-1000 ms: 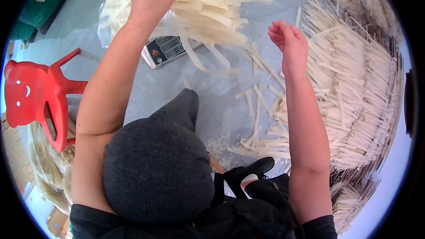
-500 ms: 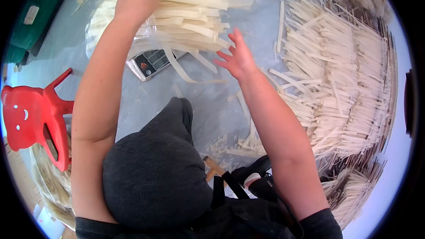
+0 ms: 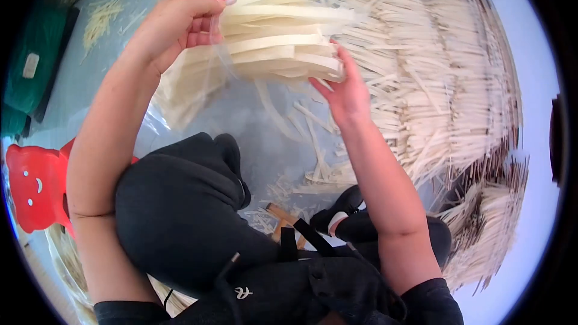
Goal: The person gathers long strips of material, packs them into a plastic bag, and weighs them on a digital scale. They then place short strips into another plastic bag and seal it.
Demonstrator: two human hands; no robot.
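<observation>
A bundle of long pale strips (image 3: 277, 39), partly inside a clear plastic bag (image 3: 192, 84), hangs in front of me above the grey floor. My left hand (image 3: 192, 21) grips the bag's edge and the bundle's upper left side, with its fingers curled. At the bundle's right end, my right hand (image 3: 348, 87) has its fingers and thumb around the lower strip tips. One loose strip dangles under the bundle. The scale does not show in this view.
Layered rows of pale strips (image 3: 427, 78) cover the floor at the right. Scattered strips (image 3: 316, 138) lie below my right hand. A red stool (image 3: 37, 186) is at the left, a green object (image 3: 36, 66) above it. My bent knee (image 3: 174, 204) is below the bundle.
The bundle and bag are lifted off the scale's place and closer to me. My right hand, earlier apart from the strips, has closed on their right ends. My knee has shifted left.
</observation>
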